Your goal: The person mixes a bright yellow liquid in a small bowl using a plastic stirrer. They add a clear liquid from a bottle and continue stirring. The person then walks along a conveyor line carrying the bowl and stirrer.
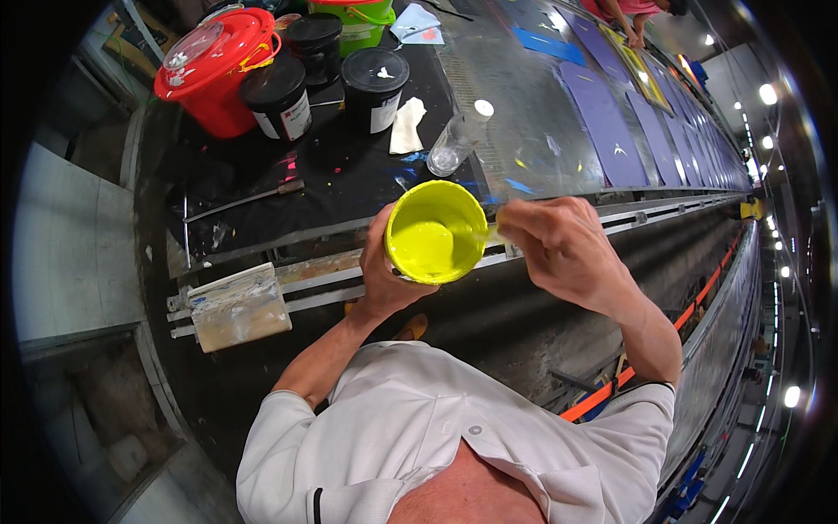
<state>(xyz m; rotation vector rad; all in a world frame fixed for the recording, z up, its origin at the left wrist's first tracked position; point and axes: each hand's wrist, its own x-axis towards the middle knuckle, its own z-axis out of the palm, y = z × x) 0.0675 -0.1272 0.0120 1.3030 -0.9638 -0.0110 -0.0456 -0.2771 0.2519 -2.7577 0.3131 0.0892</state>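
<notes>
My left hand (384, 278) is wrapped round the side of a round tub (478, 208) coated in bright yellow paint, tilted so that I look into it. Yellow paint (429, 247) lies at the bottom, with some smeared up the inner wall. My right hand (554, 244) is closed in a pinch just right of the rim. A small pale, blurred piece shows by its fingertips, too smeared to name. Beyond the tub, a clear plastic bottle (450, 144) with a white cap stands on the table beside a crumpled white cloth (408, 125).
Black lidded tubs (374, 87) and a red lidded bucket (218, 74) stand at the back left, near a green bucket (358, 31). A metal rod (240, 204) lies on the black table cover. Purple panels (602, 122) line the long table, where another person's hands (635, 35) hold a yellow frame (644, 77).
</notes>
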